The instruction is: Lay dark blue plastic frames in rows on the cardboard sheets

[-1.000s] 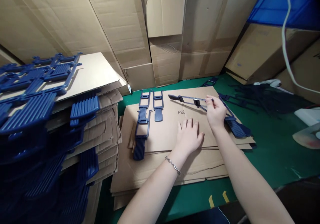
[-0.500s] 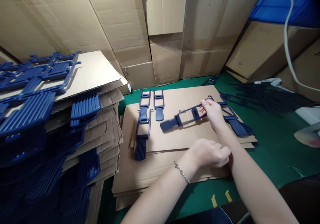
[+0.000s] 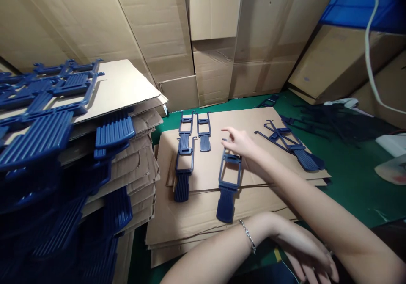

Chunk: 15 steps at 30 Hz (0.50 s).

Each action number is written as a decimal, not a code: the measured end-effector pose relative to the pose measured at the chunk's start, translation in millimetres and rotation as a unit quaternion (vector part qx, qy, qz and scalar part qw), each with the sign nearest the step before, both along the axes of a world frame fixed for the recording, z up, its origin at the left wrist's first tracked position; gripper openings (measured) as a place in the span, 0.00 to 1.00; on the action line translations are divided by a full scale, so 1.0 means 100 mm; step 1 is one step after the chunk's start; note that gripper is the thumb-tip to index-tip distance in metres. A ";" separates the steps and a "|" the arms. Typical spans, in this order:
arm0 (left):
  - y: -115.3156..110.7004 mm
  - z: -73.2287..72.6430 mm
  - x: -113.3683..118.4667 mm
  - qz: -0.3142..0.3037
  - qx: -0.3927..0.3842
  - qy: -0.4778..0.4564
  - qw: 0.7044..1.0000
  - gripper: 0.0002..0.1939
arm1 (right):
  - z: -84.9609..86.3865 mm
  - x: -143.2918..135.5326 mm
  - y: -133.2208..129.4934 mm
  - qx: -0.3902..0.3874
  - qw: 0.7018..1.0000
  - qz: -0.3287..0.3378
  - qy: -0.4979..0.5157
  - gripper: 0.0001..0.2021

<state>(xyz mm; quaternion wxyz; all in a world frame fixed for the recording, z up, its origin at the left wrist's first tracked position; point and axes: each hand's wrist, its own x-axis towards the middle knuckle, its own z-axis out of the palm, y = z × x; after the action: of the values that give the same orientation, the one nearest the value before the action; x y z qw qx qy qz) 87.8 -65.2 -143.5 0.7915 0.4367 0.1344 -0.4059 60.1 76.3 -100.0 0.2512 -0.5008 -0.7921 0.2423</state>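
My right hand (image 3: pixel 239 142) is over the middle of the top cardboard sheet (image 3: pixel 250 119), at the upper end of a dark-blue frame (image 3: pixel 229 186). Thumb and forefinger stand apart at the tips; whether the other fingers grip the frame underneath, I cannot tell from here. My left hand (image 3: pixel 304 250) hangs at the near side (that is the arm with the chain bracelet (image 3: pixel 248 236)), its fingers drooping, their tips too close to the lower edge for me to say if they pinch anything.

The dark-blue frame points its flat end towards me, past the sheet's near edge. I take the step in hand to be placing this piece on the sheet. As I judge it, the next move calls for squaring it with its neighbours, then a light release so that it does not swing.

Just to the left lie those neighbours: a front frame (image 3: pixel 184 163), a back frame (image 3: pixel 185 123) in line behind it, and a separate short frame (image 3: pixel 203 133) beside that one. On the sheet's right side, loose frames (image 3: pixel 290 146) lie crossed. Farther out, the green table (image 3: pixel 352 199) carries a blurred dark heap (image 3: pixel 336 119), and a tall stack (image 3: pixel 123 78) of cardboard and blue parts fills the left.
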 end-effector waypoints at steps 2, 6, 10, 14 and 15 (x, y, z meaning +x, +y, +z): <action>0.00 -0.05 0.01 0.013 -0.023 0.003 1.000 0.04 | 0.00 -0.23 -0.03 0.037 0.998 0.040 -0.021 0.23; -0.01 -0.15 0.03 -0.004 -0.041 0.027 0.999 0.06 | -0.14 -0.61 -0.04 0.087 0.994 0.055 -0.023 0.24; -0.04 -0.26 0.09 -0.052 -0.042 0.048 0.997 0.16 | -0.29 -0.81 0.05 0.146 0.986 0.071 -0.027 0.29; -0.03 -0.25 0.13 -0.116 -0.042 0.041 0.992 0.26 | -0.20 -0.85 0.04 0.224 0.962 0.081 -0.134 0.27; -0.03 -0.25 0.13 -0.127 -0.038 0.033 0.991 0.26 | -0.14 -0.84 -0.01 0.243 0.954 0.080 -0.159 0.26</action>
<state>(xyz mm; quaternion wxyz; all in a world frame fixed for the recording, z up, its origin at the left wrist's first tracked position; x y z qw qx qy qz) 101.0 -68.2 -168.3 0.7447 0.4065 0.0881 -0.5219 -23.4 75.6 -113.8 0.2158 -0.3916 -0.8942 -0.0208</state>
